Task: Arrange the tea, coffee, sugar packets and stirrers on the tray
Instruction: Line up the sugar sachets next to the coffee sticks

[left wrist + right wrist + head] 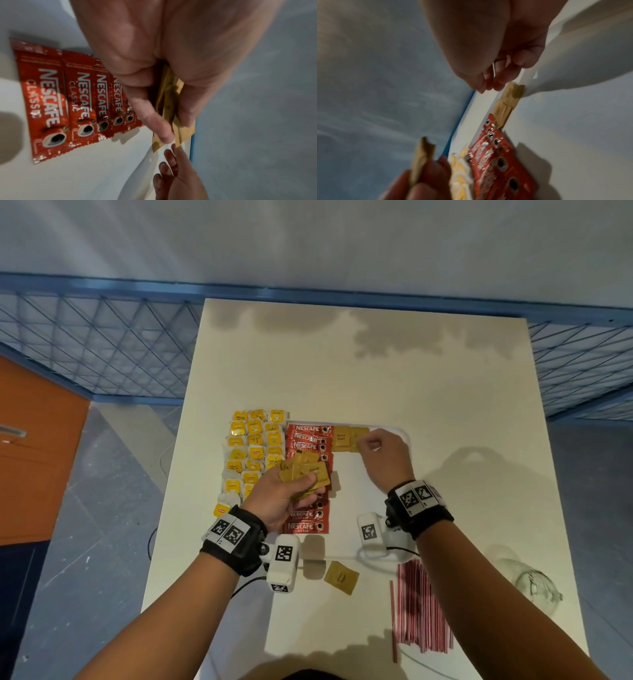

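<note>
While the left hand (281,501) is gripping a fanned bundle of brown sugar packets (305,474) between thumb and curled fingers, the right hand (383,457) is hovering just ahead of it over the tray's (406,436) far edge, fingers curled down toward the two sugar packets already laid (349,437) there; whether it is pinching one cannot be told. Judging by this, the sugar row is being laid, barely begun. The next move is probably calling for another packet drawn from the bundle and set flat beside the last one, edges aligned. Directly under the left hand, red coffee sachets (308,446) are lying overlapped in a neat column; yellow tea bags (253,446) are sitting in rows to its left. Near the right wrist, red stirrers (419,607) are waiting off the tray, and one stray sugar packet (341,577) is lying between the wrists.
</note>
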